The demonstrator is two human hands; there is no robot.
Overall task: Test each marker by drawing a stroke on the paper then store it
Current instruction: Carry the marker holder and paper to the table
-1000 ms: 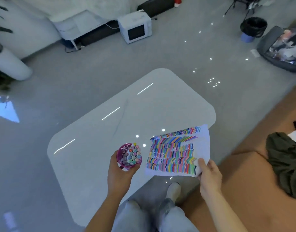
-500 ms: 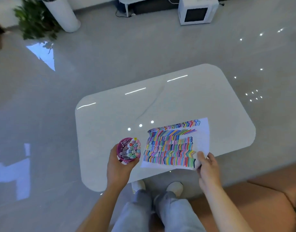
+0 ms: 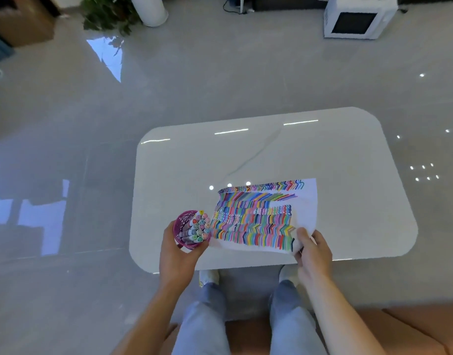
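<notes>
The table (image 3: 271,155) now sits squarely at lower centre beneath the left hand (image 3: 179,254) gripping the marker cup (image 3: 182,225) and the right hand (image 3: 314,254) pinching the paper (image 3: 253,219), so testing probably starts soon.

cup (image 3: 185,224): lower wall hidden inside the left hand (image 3: 179,254).
markers (image 3: 198,226): cap symbols too small to read; barrels mostly sunk out of sight.
paper (image 3: 305,208): near right corner covered by the right hand (image 3: 314,254).
microwave (image 3: 356,19): top cut off by the upper edge.
shoes (image 3: 208,278): toes hidden under the bench (image 3: 246,155).
</notes>
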